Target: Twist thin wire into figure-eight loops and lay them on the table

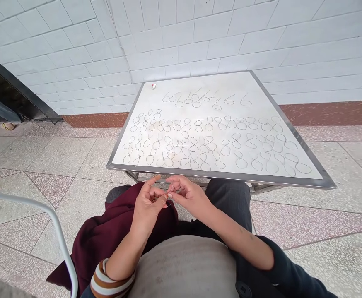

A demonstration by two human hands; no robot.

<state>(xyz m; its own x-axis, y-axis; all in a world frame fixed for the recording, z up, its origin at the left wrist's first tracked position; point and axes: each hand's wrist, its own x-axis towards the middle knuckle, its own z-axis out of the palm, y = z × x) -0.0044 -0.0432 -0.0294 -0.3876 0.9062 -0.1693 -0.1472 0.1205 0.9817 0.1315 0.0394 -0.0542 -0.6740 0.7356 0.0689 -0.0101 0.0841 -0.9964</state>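
Note:
My left hand [150,203] and my right hand [185,192] meet just in front of the near edge of a white-topped table [199,80]. Between their fingertips runs a thin wire loop [169,185], which both hands pinch. Its full shape is partly hidden by the fingers. On the tabletop lie many thin wire pieces bent into figure-eights [226,147], set out in rough rows. Toward the back is a row of wires with a single loop and a straight tail [246,100].
A small white and red object [154,86] sits at the table's far left corner. A grey metal rim [295,134] borders the tabletop. Maroon cloth [106,231] covers my left leg. A curved pale metal tube [56,225] stands at left. A white tiled wall [181,37] is behind.

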